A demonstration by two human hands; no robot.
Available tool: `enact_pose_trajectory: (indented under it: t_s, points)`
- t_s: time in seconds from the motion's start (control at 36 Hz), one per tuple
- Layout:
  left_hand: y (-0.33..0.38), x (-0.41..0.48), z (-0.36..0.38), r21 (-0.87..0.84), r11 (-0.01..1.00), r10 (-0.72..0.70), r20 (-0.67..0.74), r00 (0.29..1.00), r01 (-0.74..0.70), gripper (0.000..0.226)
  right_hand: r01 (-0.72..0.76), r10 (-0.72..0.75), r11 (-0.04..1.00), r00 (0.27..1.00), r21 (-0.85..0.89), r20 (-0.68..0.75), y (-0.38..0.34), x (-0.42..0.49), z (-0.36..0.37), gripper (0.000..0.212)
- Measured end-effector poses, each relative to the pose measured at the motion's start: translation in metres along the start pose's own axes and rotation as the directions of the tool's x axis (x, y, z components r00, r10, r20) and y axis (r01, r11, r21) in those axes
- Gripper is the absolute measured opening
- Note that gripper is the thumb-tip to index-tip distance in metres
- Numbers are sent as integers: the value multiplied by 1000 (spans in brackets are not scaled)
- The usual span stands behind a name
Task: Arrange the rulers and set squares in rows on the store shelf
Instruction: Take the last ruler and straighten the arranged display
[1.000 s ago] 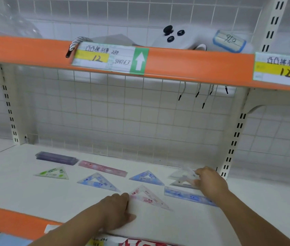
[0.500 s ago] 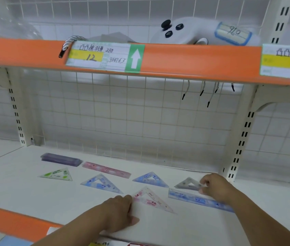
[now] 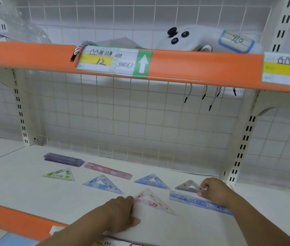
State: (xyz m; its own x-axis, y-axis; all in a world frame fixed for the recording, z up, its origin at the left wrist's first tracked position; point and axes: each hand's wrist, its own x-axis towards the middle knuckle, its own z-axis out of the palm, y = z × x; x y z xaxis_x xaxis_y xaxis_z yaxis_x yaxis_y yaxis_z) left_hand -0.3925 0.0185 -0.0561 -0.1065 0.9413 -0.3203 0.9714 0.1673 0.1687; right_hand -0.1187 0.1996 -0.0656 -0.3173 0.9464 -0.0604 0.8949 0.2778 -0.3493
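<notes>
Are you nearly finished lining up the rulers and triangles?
Nearly. The purple rulers, pink ruler, green set square and two blue set squares lie in rows. The right hand pinches the grey set square; the left hand touches the pink set square. Those two and the blue ruler probably need lining up.

Translucent plastic pieces on white shelf. Back row: purple ruler stack at left, pink ruler just beside its right end. Next row, spaced apart: green set square, left blue set square, right blue set square, and grey set square, right corner pinched by right hand. Front: pink set square, left corner touched by left hand; blue ruler, lying flat, slanting right.
</notes>
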Motion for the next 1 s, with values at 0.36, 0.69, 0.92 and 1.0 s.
enact_pose_trajectory:
  t_s: [0.36, 0.69, 0.92, 1.0]
  points:
    - [5, -4, -6, 5, 1000, 0, 38, 999, 0, 51, -50, 50, 996, 999, -72, -1, -11, -11, -4, 49]
    - [7, -10, -2, -2, 1000, 17, -22, 1000, -18, 54, -30, 20, 984, 998, -174, -59, -68, -55, 2, 29]
    - [-2, -17, -15, -14, 995, 101, -43, 994, -101, 49, -21, 14, 978, 999, -207, -32, -121, -82, 9, 35]
    - [-14, -20, -26, 37, 992, 120, -67, 991, -118, 48, -20, 13, 968, 999, -251, -31, -146, -92, 10, 23]
